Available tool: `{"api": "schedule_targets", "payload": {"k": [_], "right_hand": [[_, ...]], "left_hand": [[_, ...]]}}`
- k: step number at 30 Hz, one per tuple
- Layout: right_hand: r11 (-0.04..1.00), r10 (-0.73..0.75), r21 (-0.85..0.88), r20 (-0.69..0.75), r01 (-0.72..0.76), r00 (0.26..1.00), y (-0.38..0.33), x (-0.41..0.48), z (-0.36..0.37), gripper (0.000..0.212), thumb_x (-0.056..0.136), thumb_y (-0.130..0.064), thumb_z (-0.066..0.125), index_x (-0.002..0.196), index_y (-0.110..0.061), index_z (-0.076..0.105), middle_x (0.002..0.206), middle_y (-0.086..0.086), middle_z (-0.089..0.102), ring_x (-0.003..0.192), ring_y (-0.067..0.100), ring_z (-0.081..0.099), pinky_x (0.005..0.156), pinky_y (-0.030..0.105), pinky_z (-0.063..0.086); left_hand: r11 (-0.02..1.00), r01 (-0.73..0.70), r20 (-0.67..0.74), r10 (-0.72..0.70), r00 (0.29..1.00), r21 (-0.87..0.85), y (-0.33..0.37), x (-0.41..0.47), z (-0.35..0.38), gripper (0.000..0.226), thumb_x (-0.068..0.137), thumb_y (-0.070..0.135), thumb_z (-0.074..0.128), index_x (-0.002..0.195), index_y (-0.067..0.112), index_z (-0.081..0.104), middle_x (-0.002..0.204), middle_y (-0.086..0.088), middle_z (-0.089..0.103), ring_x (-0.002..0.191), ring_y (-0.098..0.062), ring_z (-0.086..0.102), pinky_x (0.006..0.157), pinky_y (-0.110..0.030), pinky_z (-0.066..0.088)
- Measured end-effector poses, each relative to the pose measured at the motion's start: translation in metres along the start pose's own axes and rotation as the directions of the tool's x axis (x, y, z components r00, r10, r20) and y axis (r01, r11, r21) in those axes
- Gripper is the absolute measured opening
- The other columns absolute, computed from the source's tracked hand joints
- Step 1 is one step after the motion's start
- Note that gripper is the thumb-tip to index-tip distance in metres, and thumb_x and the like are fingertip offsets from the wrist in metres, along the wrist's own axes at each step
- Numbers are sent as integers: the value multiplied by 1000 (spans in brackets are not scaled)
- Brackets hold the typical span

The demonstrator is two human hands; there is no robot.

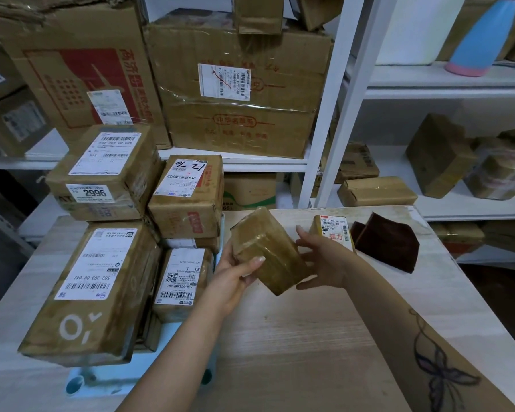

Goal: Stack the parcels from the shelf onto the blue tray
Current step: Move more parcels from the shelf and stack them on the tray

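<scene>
I hold a small brown taped parcel above the middle of the wooden table. My left hand grips its near left side, thumb across the top. My right hand touches its right side with relaxed, spread fingers. Left of it lies the blue tray, mostly hidden under several stacked cardboard parcels. Another small parcel with a yellow-edged label stands on the table behind my right hand.
A dark brown folded cloth lies at the table's far right. White shelves behind hold large cartons on the left and several small taped parcels on the right. A blue and pink bottle stands top right.
</scene>
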State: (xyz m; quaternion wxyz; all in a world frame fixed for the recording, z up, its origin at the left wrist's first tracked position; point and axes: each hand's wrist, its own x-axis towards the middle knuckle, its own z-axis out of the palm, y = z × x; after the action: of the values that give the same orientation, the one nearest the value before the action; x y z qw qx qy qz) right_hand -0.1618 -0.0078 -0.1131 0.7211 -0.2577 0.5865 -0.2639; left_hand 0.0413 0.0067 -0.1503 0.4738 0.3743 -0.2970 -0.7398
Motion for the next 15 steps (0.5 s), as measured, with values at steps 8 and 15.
{"api": "schedule_targets", "payload": {"k": [8,15], "right_hand": [[999,-1,-37,21,2,1000,-4,3,0,94,65,-76,50,145,-28,34,146,16,37,132,43,36,101,67,28],[991,-131,34,1,131,991,-5,6,2,82,56,-64,72,120,-18,51,84,6,60,65,22,60,67,39,52]], "left_hand": [[864,-136,161,65,985,485,-3,-3,3,107,61,-2,82,126,59,23,146,5,30,128,-14,42,89,-32,53],[723,-126,212,-28,977,679,8,-6,7,118,67,2,81,141,48,0,134,15,40,125,-8,46,92,-17,47]]}}
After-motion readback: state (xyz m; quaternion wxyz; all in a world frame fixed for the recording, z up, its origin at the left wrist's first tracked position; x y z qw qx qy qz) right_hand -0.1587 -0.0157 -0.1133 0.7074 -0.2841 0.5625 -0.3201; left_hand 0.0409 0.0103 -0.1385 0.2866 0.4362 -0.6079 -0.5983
